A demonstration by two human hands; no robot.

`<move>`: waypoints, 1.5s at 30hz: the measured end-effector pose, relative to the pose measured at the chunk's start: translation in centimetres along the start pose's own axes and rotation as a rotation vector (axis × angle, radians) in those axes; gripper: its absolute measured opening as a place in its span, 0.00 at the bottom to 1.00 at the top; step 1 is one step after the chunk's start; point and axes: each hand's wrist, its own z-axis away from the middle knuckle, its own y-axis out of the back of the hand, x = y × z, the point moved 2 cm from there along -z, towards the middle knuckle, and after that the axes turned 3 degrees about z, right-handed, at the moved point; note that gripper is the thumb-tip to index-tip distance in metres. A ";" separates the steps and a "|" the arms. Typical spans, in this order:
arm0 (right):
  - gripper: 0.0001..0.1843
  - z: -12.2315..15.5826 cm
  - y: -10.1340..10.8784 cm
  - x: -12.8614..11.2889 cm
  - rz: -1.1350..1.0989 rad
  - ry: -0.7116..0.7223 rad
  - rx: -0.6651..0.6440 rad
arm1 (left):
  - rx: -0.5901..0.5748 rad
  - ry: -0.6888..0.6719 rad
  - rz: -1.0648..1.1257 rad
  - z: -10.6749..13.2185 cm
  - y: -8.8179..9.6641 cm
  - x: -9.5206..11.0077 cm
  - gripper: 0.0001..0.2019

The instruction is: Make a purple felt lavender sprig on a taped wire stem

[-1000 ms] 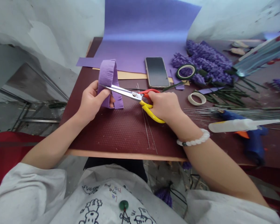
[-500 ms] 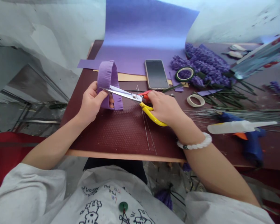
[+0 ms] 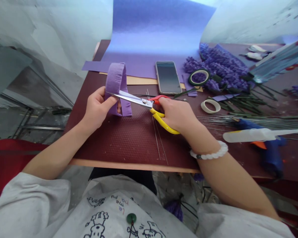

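Observation:
My left hand (image 3: 99, 107) pinches a purple paper strip (image 3: 113, 77) that curls up and over in a loop, with small cuts along its edge. In my right hand (image 3: 177, 114) are scissors (image 3: 144, 101) with one red and one yellow handle. Their blades point left and reach the strip just above my left thumb, nearly closed together. Part of the strip is hidden behind my left fingers. Thin wires (image 3: 157, 138) lie on the dark red table (image 3: 119, 142) beneath the scissors.
A large purple sheet (image 3: 149, 62) curves up at the back, with a phone (image 3: 168, 77) before it. To the right are purple flower bunches (image 3: 223, 67), green tape (image 3: 199, 77), a cream tape roll (image 3: 210, 106), a white nozzled bottle (image 3: 248, 135) and a blue glue gun (image 3: 273, 158).
The view has shifted slightly. The scissor blades look a little more closed on the strip; both hands keep the same hold.

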 end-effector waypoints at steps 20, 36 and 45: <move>0.26 -0.5 -0.5 0.2 0.087 -0.093 0.070 | -0.016 0.044 -0.069 0.0 0.1 -0.5 0.08; 0.23 -0.2 -0.5 0.3 -0.020 0.066 0.084 | 0.077 -0.001 -0.045 -0.5 0.3 -0.7 0.06; 0.24 -0.3 -0.6 0.1 0.029 -0.041 0.085 | 0.024 0.042 -0.059 0.0 0.0 -0.2 0.04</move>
